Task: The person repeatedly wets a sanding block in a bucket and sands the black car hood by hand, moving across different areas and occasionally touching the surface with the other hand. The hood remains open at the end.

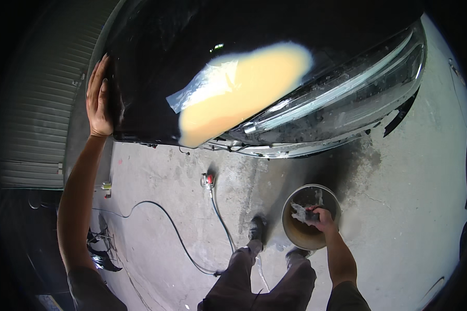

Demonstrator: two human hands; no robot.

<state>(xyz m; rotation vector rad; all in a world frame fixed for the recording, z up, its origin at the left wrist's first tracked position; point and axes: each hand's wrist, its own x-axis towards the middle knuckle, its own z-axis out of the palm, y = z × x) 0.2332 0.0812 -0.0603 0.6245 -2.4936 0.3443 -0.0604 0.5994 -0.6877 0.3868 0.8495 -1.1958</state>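
Note:
My left hand [99,98] lies with straight fingers against the left edge of a black car body panel [150,67]. A smooth pale-yellow patch [254,83] covers part of that panel. Over the patch's left part is a bright, sharp-edged whitish area; whether it is film or glare I cannot tell. Down at the right, my right hand [324,220] is inside the mouth of a round bucket [300,240], closed around a dark block-like thing [311,215]. Water splashes off that thing. My palm and fingers partly hide it.
Beside the patch runs the car's clear headlight [342,93]. A red-and-silver air tool [208,180] lies on the concrete floor [155,176], joined to a dark hose [176,236] that curves near my feet. A ribbed shutter [41,103] stands at the left.

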